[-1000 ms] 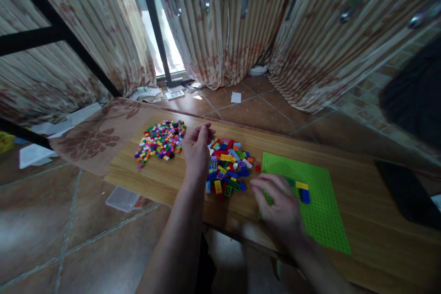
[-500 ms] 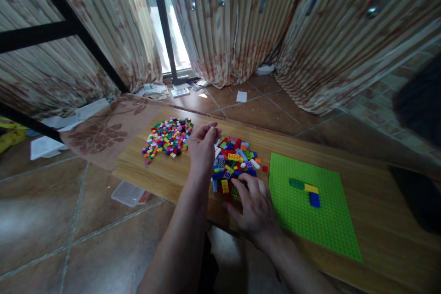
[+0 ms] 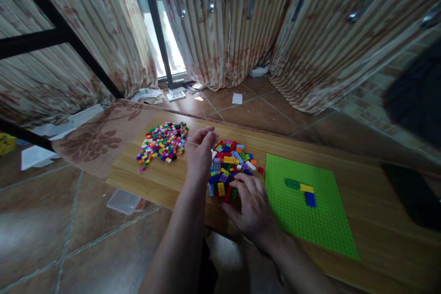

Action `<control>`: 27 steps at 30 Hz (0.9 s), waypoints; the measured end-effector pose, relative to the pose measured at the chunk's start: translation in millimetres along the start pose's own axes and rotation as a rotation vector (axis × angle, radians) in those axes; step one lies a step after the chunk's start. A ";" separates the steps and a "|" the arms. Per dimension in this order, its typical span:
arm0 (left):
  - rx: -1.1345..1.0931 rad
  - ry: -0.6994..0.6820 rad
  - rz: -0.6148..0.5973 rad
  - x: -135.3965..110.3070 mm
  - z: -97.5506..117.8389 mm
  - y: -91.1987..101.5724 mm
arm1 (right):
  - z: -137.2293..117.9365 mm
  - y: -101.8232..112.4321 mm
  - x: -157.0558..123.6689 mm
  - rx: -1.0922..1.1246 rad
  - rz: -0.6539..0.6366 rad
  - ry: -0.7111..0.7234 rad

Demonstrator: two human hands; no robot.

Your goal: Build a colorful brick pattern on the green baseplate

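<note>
My left hand [image 3: 200,150] hovers at the left edge of a heap of larger toy bricks [image 3: 228,159], its thumb and fingers pinched together. Whatever those fingers may hold is hidden. At the near right side of the heap, my right hand [image 3: 253,197] reaches in with curved fingers, the thumb apart from the index finger. A red brick [image 3: 228,194] lies between them, and I cannot tell if they touch it. To the right lies a green studded baseplate [image 3: 310,229], bearing a dark green brick [image 3: 292,184], a yellow brick [image 3: 307,188] and a blue brick [image 3: 310,199].
A pile of small coloured bricks [image 3: 163,142] sits left on the wooden table [image 3: 158,177]. A black flat object [image 3: 409,195] lies at the right end. A clear plastic container [image 3: 124,201] rests on the tiled floor, and a dark frame bar [image 3: 89,69] crosses the upper left.
The whole view has shifted slightly, so things sit a little further left. Both hands keep nearly the same place by the heap, and the bricks on the baseplate are unchanged.
</note>
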State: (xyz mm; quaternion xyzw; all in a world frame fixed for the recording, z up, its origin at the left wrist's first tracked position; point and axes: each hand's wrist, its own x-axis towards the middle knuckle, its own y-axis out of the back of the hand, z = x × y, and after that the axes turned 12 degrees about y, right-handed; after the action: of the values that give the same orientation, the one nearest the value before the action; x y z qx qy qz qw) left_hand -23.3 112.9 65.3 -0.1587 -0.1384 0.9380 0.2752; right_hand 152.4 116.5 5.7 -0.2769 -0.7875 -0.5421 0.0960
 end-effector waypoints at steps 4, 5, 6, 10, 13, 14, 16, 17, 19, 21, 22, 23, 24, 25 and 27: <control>-0.004 -0.004 -0.017 -1.1 0.9 -1.6 | 5.1 7.5 2.5 0.079 0.124 -0.022; 0.015 -0.003 -0.035 -1.9 0.7 -2.2 | 8.2 10.4 3.0 0.087 0.162 -0.032; 0.044 0.002 -0.071 -3.2 0.3 -3.1 | 11.9 13.7 3.3 0.085 0.202 -0.049; 0.239 0.074 -0.419 -15.2 -5.7 -11.3 | 29.6 29.4 1.7 -0.006 0.367 -0.176; 0.424 0.144 -0.723 -29.9 -13.9 -22.1 | 39.7 40.2 -1.7 -0.093 0.428 -0.245; 0.486 0.158 -0.791 -34.8 -16.9 -25.9 | 42.0 42.9 -3.1 -0.118 0.441 -0.255; 0.596 0.156 -0.873 -42.8 -22.9 -32.5 | 45.1 46.8 -5.9 -0.159 0.456 -0.255; 0.638 0.142 -0.893 -45.5 -26.0 -35.2 | 46.2 48.3 -7.4 -0.173 0.456 -0.252; 0.694 0.107 -0.909 -48.2 -32.4 -39.1 | 48.1 51.5 -10.5 -0.185 0.429 -0.245; 0.712 0.089 -0.906 -48.3 -38.9 -41.7 | 50.0 56.5 -14.2 -0.169 0.371 -0.249; 0.714 0.084 -0.899 -47.9 -41.9 -42.8 | 51.2 60.1 -16.4 -0.151 0.337 -0.250; 0.717 0.077 -0.889 -47.5 -44.8 -43.9 | 52.7 64.3 -18.8 -0.130 0.303 -0.247; 0.722 0.066 -0.877 -47.4 -47.3 -45.1 | 54.6 69.0 -21.7 -0.107 0.268 -0.240; 0.730 0.050 -0.864 -47.7 -49.6 -46.7 | 56.9 73.9 -24.9 -0.085 0.234 -0.230; 0.751 0.010 -0.852 -49.6 -53.4 -50.8 | 62.6 83.2 -32.2 -0.058 0.172 -0.208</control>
State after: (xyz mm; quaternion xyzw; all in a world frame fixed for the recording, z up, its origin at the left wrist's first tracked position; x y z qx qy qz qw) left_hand 60.3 135.4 45.3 0.0152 0.1541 0.7283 0.6675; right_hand 233.3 184.0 33.2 -0.4006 -0.7507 -0.5228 0.0520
